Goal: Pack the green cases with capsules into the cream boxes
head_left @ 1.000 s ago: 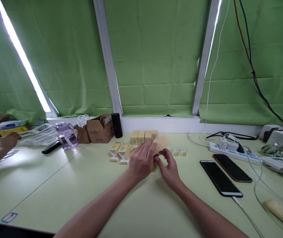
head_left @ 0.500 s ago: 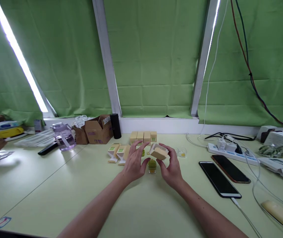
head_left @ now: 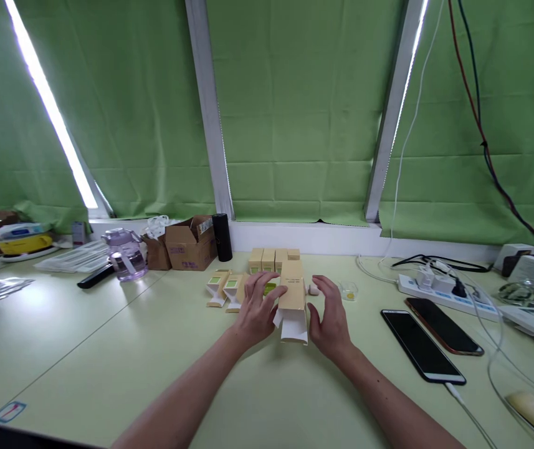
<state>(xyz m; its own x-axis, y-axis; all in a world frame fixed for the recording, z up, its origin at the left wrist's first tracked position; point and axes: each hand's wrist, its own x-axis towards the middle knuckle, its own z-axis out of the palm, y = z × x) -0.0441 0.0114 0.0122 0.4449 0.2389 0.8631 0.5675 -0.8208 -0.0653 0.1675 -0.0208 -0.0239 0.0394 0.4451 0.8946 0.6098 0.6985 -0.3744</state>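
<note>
A small tan cardboard box [head_left: 293, 288] is between my hands, its open end and white-lined flaps facing me. My left hand [head_left: 257, 312] grips its left side with thumb and fingertips. On the right, my right hand [head_left: 331, 321] is spread and apart from the box. Something green [head_left: 269, 289] shows behind my left fingers. Beside the box is a small whitish piece [head_left: 313, 289], too small to name. Two open-flapped boxes [head_left: 225, 288] lie left of my left hand. Several closed boxes [head_left: 269, 257] stand in a row behind.
Right of my hand sits a clear plastic piece [head_left: 348, 290]. Further right are two phones [head_left: 422, 346], a power strip [head_left: 448, 296] and cables. A purple water jug [head_left: 125, 255], a carton [head_left: 190, 244] and a black cylinder [head_left: 222, 237] stand at the back left.
The box has turned from tilted to open end facing me. My right hand has let go, and my left has taken hold. The small green-topped container between my hands is now out of sight.
</note>
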